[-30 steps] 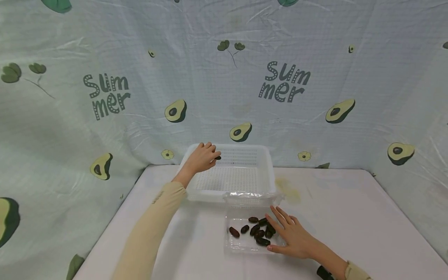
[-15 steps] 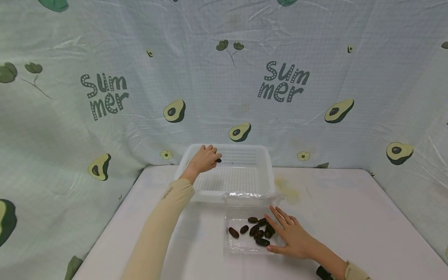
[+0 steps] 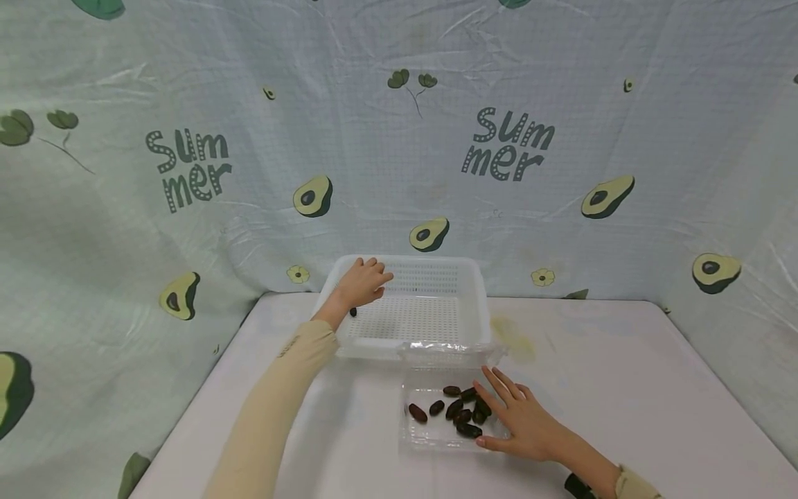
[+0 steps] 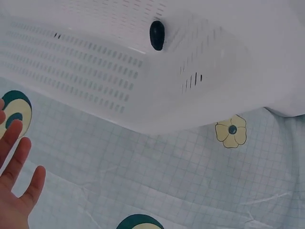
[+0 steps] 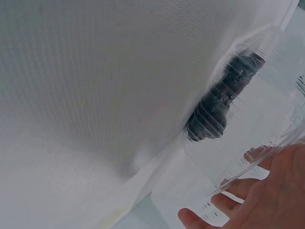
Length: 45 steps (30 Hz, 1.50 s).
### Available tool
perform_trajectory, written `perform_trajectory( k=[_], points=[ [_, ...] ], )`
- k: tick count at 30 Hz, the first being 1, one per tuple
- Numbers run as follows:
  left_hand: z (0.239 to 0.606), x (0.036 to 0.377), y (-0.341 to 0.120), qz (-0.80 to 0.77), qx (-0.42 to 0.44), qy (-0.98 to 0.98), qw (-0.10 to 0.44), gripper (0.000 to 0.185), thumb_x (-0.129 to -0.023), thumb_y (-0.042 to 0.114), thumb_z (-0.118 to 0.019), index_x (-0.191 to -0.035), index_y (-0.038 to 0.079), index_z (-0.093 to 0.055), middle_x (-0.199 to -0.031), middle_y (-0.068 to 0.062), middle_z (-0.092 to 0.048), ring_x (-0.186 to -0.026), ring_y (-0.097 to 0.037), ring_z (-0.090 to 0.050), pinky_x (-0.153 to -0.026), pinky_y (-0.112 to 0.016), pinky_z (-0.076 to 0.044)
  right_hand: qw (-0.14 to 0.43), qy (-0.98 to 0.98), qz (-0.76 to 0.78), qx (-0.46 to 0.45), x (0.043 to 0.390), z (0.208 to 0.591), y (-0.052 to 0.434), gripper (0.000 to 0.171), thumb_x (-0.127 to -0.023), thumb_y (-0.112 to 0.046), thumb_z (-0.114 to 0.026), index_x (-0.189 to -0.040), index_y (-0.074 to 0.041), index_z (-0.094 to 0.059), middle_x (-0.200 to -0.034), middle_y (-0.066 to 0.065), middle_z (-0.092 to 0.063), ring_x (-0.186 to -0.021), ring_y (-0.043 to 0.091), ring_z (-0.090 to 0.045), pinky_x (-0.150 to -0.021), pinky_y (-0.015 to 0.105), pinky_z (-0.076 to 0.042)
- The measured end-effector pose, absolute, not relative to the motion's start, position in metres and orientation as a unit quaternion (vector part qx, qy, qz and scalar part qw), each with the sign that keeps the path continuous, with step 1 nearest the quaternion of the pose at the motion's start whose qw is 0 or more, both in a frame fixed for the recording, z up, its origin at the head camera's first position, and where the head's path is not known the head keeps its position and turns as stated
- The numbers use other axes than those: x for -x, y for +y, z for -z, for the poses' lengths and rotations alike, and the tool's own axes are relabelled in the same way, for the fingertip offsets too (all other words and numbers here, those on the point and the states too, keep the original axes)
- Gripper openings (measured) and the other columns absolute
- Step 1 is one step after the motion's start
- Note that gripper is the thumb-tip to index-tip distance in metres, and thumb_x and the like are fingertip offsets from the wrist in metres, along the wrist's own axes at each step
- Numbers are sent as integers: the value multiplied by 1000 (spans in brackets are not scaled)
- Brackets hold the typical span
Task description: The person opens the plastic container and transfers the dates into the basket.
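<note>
A pale cloth (image 3: 374, 138) printed with avocados, flowers and the word "summer" hung behind a white table (image 3: 592, 388), which bore a yellowish stain (image 3: 512, 339). Towards 12 o'clock on the table stood a white slotted basket (image 3: 430, 315), and just in front of it sat a clear plastic box (image 3: 430, 435), its raised lid (image 3: 449, 355) overlapping the basket's 6 o'clock side in the head view. The left hand (image 3: 361, 283) was over the basket's 10 o'clock part, fingers loose and apart; one dark date (image 3: 353, 312) lay on the basket floor near 9 o'clock, beside the wrist. More dates (image 3: 454, 409) were in the box — mostly bunched towards its 3 o'clock side. There the right hand (image 3: 526, 426) rested against the box wall, fingers spread. A black object (image 3: 578, 487), partly hidden, showed under that forearm.
</note>
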State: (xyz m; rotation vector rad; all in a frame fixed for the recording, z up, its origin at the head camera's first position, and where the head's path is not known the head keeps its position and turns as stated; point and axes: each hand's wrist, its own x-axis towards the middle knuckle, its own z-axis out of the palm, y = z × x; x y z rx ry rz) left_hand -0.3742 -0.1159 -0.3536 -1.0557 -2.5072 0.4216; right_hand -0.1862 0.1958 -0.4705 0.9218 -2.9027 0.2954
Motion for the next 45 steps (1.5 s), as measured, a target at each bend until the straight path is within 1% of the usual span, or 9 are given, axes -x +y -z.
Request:
perform_trajectory(
  k=[7, 21, 23, 26, 29, 32, 39, 42, 45],
  points=[
    [348, 357, -119, -112, 412, -867, 256, 10, -82, 19, -61, -91, 15, -61, -83, -4, -58, -75, -20, -50, -64, -33, -38, 37, -945, -102, -308, 188, 473, 199, 83, -79, -62, -46, -141, -12, -25, -149, 16, -13, -134, 36, -16, -93, 56, -30],
    [358, 285, -133, -41, 486, -798, 355, 11, -78, 17, -64, -85, 15, -56, -75, 3, -55, -72, -14, -50, -63, -28, -39, 78, -940, -101, -316, 184, 472, 206, 81, -79, -61, -49, -140, -10, -28, -146, 19, -19, -132, 36, -22, -93, 53, -32],
    [363, 275, -134, -32, 497, -789, 360, 9, -78, 16, -62, -85, 15, -57, -76, 3, -56, -73, -14, -51, -65, -27, -40, 79, -941, -100, -313, 183, 473, 207, 82, -79, -61, -49, -140, -11, -28, -147, 18, -19, -135, 32, -17, -93, 53, -32],
    [370, 259, -134, -27, 511, -779, 361, 5, -82, 17, -57, -87, 15, -58, -78, 4, -57, -75, -13, -53, -68, -27, -42, 77, -942, -103, -309, 182, 474, 208, 82, -79, -61, -48, -140, -12, -27, -147, 17, -18, -140, 17, 4, -93, 53, -32],
    [377, 246, -131, -25, 526, -771, 357, 8, -84, 18, -54, -90, 16, -59, -80, 5, -57, -78, -13, -54, -70, -27, -43, 74, -943, -106, -306, 182, 474, 209, 82, -79, -61, -48, -141, -13, -26, -148, 17, -17, -132, 0, 22, -93, 54, -31],
    [384, 235, -125, -33, 542, -763, 350, 10, -83, 18, -56, -92, 16, -58, -82, 6, -57, -80, -12, -53, -72, -26, -42, 73, -944, -104, -304, 182, 474, 209, 81, -79, -61, -48, -141, -14, -25, -147, 17, -18, -129, -3, 25, -93, 54, -31],
    [398, 219, -108, -73, 573, -746, 332, 16, -80, 28, -63, -94, 21, -58, -88, 9, -57, -82, -9, -50, -72, -23, -40, 66, -944, -113, -304, 182, 475, 209, 81, -80, -60, -48, -141, -13, -25, -148, 16, -15, -133, 1, 20, -93, 55, -31],
    [403, 215, -100, -89, 580, -742, 325, 14, -81, 32, -61, -92, 24, -58, -88, 10, -57, -83, -8, -48, -71, -23, -38, 63, -944, -111, -303, 182, 475, 208, 81, -80, -60, -48, -142, -14, -23, -149, 16, -14, -139, 16, 5, -93, 55, -31],
    [410, 213, -91, -106, 582, -741, 316, 14, -81, 34, -60, -91, 25, -57, -88, 12, -56, -82, -8, -47, -70, -23, -36, 60, -945, -109, -302, 182, 474, 207, 81, -80, -60, -47, -142, -14, -24, -149, 16, -14, -136, 31, -13, -93, 55, -31]
  ],
)
